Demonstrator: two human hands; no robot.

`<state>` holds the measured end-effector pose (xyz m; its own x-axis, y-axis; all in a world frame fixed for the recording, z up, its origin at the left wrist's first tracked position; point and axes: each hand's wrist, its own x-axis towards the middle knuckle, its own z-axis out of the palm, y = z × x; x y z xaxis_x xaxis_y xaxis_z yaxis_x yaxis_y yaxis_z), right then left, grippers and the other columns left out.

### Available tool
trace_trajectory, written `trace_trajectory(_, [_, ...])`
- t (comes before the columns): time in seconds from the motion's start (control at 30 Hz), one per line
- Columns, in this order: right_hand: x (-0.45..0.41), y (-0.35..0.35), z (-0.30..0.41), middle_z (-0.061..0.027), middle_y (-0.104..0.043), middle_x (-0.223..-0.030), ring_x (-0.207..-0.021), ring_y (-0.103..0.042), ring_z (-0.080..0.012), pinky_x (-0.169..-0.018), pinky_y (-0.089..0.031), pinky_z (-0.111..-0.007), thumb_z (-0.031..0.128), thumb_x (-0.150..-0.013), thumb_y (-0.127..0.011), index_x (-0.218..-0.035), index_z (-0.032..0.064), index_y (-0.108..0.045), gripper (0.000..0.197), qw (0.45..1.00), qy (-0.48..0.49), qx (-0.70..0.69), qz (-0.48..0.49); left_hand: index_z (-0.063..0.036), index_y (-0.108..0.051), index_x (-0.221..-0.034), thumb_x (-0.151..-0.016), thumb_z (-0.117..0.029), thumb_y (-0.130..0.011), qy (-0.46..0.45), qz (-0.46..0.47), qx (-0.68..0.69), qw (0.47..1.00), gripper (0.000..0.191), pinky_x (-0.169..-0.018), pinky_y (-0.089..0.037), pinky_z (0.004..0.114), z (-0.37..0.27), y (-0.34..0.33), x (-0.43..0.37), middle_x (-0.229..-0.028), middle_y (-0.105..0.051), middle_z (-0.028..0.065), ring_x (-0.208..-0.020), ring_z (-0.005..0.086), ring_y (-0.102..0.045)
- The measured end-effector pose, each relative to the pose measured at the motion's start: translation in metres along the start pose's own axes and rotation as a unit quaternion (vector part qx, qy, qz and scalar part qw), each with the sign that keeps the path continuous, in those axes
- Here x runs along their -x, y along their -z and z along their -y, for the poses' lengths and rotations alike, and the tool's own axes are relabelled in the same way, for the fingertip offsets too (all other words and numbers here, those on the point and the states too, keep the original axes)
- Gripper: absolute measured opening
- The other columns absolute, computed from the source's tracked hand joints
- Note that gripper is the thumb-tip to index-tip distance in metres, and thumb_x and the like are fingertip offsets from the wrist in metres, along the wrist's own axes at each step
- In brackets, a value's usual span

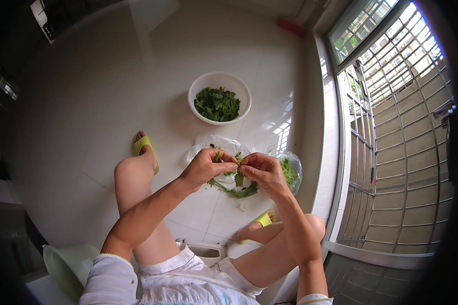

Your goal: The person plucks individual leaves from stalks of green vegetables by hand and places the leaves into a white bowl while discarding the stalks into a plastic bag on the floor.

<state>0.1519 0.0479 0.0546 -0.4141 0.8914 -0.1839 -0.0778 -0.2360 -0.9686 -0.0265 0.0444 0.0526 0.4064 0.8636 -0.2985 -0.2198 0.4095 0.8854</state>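
My left hand (pixel 208 167) and my right hand (pixel 264 173) meet fingertip to fingertip above the floor. Between them they pinch a leafy green sprig (pixel 239 178), its leaf hanging down. A short green stem piece (pixel 216 155) also shows at the left fingers. Beneath the hands, leafy green stems (pixel 238 193) lie on the floor, partly covered by the hands. Behind them spreads a clear plastic bag (pixel 202 143). At the right, pale green stems (pixel 288 173) sit in clear plastic. Beyond stands a white plastic bowl (pixel 192 100) holding dark green leaves (pixel 217 105).
A pale green bucket (pixel 66 263) is at the lower left. Below my lap shows part of a plastic stool (pixel 208 252). Along the right runs a low sill (pixel 330 152) with a barred window (pixel 408 152). A red broom head (pixel 291 26) rests at the far wall.
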Motion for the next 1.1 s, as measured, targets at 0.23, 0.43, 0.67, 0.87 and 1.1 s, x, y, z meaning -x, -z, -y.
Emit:
trace_trajectory(0.23, [0.001,-0.002,-0.005,-0.0005,-0.056,-0.067,-0.058,-0.048,-0.0049,-0.051,-0.040,-0.018,0.003,-0.073,-0.059,-0.080,-0.0015,-0.057,0.009,0.989,0.050,0.133,-0.035,-0.0027,-0.058,-0.080,-0.070,-0.010,-0.062,0.004,-0.008,-0.026,1.000,0.013,-0.046,-0.031,0.016,0.003,0.001,-0.002,-0.063,-0.052,-0.0024,-0.051,0.0030,-0.039])
trace_trajectory(0.43, [0.003,-0.007,-0.001,-0.0023,-0.057,-0.064,-0.051,-0.047,-0.0068,-0.047,-0.039,-0.020,0.000,-0.067,-0.061,-0.074,0.0013,-0.060,0.007,0.953,0.127,0.271,-0.055,-0.0025,-0.058,-0.078,-0.069,-0.008,-0.061,-0.004,-0.016,-0.057,0.998,0.010,-0.048,-0.033,0.016,0.006,0.001,-0.003,-0.065,-0.055,-0.0008,-0.054,0.0026,-0.043])
trace_trajectory(0.67, [0.003,-0.007,-0.009,-0.0036,-0.058,-0.064,-0.051,-0.049,-0.0085,-0.048,-0.040,-0.021,-0.001,-0.064,-0.063,-0.071,0.0017,-0.061,0.008,0.943,0.149,0.292,-0.061,-0.0013,-0.058,-0.074,-0.067,-0.007,-0.062,0.008,-0.006,-0.085,0.996,0.010,-0.047,-0.033,0.016,0.010,0.005,-0.006,-0.062,-0.055,0.0000,-0.052,0.0032,-0.043])
trace_trajectory(0.87, [0.008,-0.013,-0.014,-0.0040,-0.059,-0.063,-0.054,-0.053,-0.0076,-0.051,-0.043,-0.020,0.000,-0.065,-0.063,-0.072,0.0018,-0.061,0.008,0.956,0.123,0.255,-0.075,-0.0030,-0.055,-0.068,-0.064,-0.002,-0.059,0.062,-0.010,-0.001,0.998,0.006,-0.042,-0.028,0.017,0.018,0.008,-0.006,-0.056,-0.050,-0.0004,-0.045,0.0040,-0.038])
trace_trajectory(1.1, [0.006,-0.014,-0.020,-0.0040,-0.061,-0.068,-0.061,-0.055,-0.0072,-0.056,-0.045,-0.019,0.000,-0.067,-0.062,-0.075,0.0009,-0.062,0.008,0.971,0.102,0.199,-0.082,-0.0066,-0.050,-0.063,-0.065,-0.003,-0.054,0.066,-0.042,0.028,0.997,0.005,-0.044,-0.029,0.018,0.021,0.002,-0.007,-0.055,-0.045,-0.0027,-0.046,0.0042,-0.035])
